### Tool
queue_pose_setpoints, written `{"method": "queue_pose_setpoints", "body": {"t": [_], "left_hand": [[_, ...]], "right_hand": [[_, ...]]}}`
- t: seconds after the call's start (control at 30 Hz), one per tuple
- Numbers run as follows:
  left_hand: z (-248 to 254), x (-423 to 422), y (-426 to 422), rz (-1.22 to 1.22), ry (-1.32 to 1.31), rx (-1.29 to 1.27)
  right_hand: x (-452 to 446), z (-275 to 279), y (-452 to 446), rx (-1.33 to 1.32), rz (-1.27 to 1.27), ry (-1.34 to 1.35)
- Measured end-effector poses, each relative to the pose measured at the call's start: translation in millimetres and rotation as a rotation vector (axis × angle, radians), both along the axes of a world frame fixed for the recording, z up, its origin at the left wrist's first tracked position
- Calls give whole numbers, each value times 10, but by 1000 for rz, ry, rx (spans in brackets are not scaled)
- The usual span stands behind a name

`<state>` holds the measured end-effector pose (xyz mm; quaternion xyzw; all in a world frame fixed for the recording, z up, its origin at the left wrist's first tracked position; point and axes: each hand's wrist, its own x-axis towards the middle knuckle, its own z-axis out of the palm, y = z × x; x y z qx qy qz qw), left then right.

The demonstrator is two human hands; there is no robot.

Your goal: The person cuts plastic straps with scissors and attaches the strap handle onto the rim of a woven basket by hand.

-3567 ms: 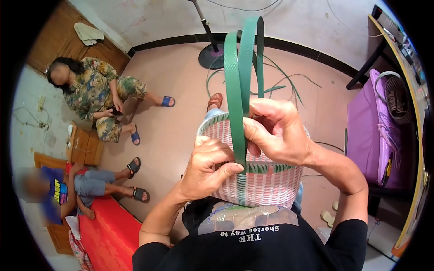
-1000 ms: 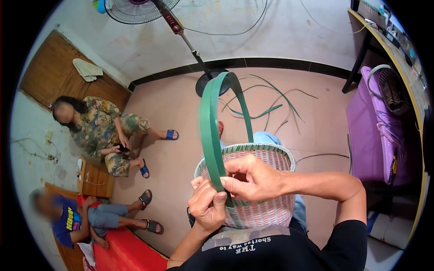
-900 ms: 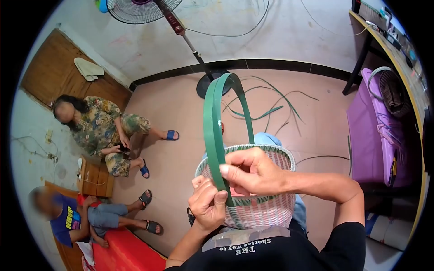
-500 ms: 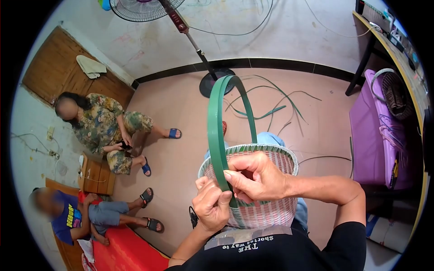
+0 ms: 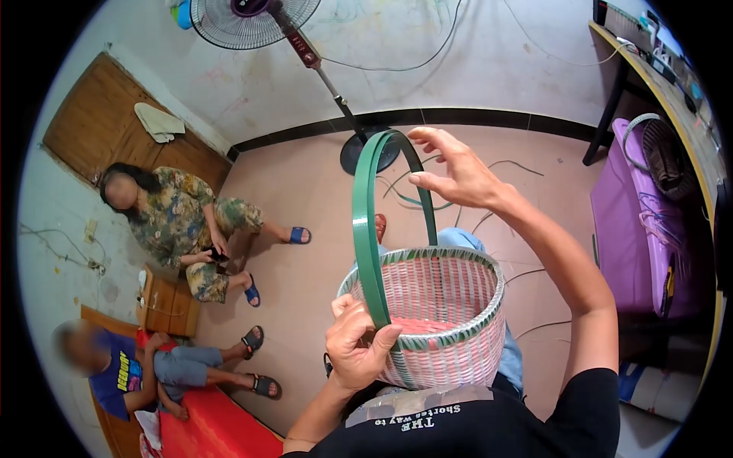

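The black shirt [image 5: 519,427] reads "THE" and "Shortes way to", while lettering [image 5: 121,372] on a purple shirt [image 5: 107,385] is unclear.

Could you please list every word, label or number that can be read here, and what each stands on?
"THE": black shirt, upside down here.
"Shortes way to": same shirt, upside down.
Blue shirt: yellow lettering too blurred to read.
Fan panel: too small to read.
Basket and green handle: no lettering visible.
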<state>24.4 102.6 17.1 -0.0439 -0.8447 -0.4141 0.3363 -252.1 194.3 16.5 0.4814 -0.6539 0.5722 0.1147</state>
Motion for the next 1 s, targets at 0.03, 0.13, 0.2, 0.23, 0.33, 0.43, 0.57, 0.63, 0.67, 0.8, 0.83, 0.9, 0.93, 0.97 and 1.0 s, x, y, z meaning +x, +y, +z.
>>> {"method": "queue_pose_setpoints", "body": {"t": [0.03,0.13,0.2,0.23,0.33,0.43,0.57,0.63,0.67,0.8,0.83,0.9,0.93,0.97,1.0], "left_hand": [[-5,-7,4,-4,7,5],[-22,83,-24,-18,-94,140],[23,139,-36,-46,-158,232],[44,161,-47,-60,-188,276],[160,121,-108,-155,-166,454],[253,62,-207,-204,-145,550],[77,-76,-398,-153,26,602],[-20,-171,-516,-134,108,644],[-39,-204,-559,-160,114,664],[-188,-243,-685,-220,88,792],[-198,-244,-668,-213,66,798],[-239,-251,-617,-204,15,805],[-250,-266,-602,-203,4,803],[-262,-264,-579,-203,-14,802],[-272,-264,-548,-204,-34,799]], "right_hand": [[-88,-112,-87,7,51,-48],[-297,-209,-246,77,145,-194],[-351,-98,-257,125,170,-265],[-377,-39,-244,119,134,-191],[-313,332,-181,-19,-7,79],[-336,651,-92,-26,-36,253],[-375,793,-34,-32,69,164],[-376,791,24,61,128,3],[-392,762,41,65,168,-41],[-278,634,10,-38,-115,157],[-140,639,20,-84,-325,342],[248,584,55,-90,-259,331],[457,506,35,-35,-58,178],[674,415,-1,23,138,18],[886,335,-69,46,299,-120]]}}
